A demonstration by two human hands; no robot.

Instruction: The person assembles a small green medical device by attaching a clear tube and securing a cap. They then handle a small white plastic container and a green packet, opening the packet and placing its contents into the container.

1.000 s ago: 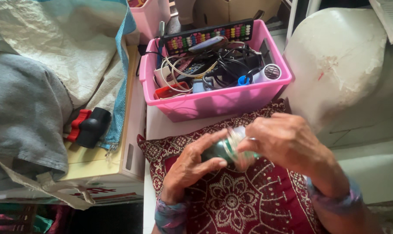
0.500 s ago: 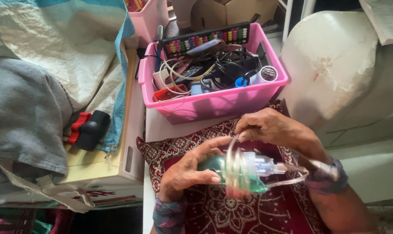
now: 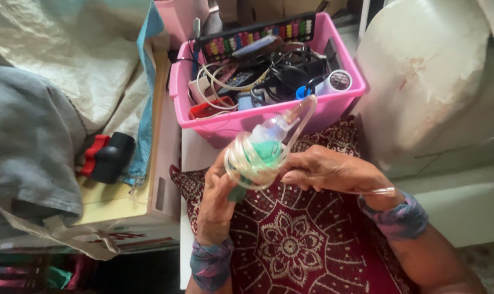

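Fingers of the left hand (image 3: pixel 217 198) curled around the green mask (image 3: pixel 260 155) at centre frame, thumb side pressed against its lower edge. Fingers of the right hand (image 3: pixel 334 171) bent inward, tips pinching the clear tubing (image 3: pixel 244 166) that loops in coils around the mask. Clear plastic cup (image 3: pixel 271 129) fixed on top of the mask, tilted toward the upper right, with one strand of tubing arching over it. Another strand running right along the right wrist, ending in a small connector (image 3: pixel 386 191) beside the purple cuff (image 3: pixel 402 218). Matching cuff on the left wrist, low in the frame. Under both hands, a dark red cloth with white floral pattern (image 3: pixel 290 245), filling the lower middle. Just above the hands, a pink plastic bin (image 3: pixel 334 106), packed with tangled cables, a bead frame along its back wall and a white roll at its right corner. At left centre, a black and red object (image 3: pixel 108 158) lying on a yellowish box (image 3: pixel 116 201). Grey fabric (image 3: pixel 23 141) at far left, woven sacking (image 3: pixel 78 54) in the upper left, a pale rounded surface (image 3: pixel 427 71) in the upper right.
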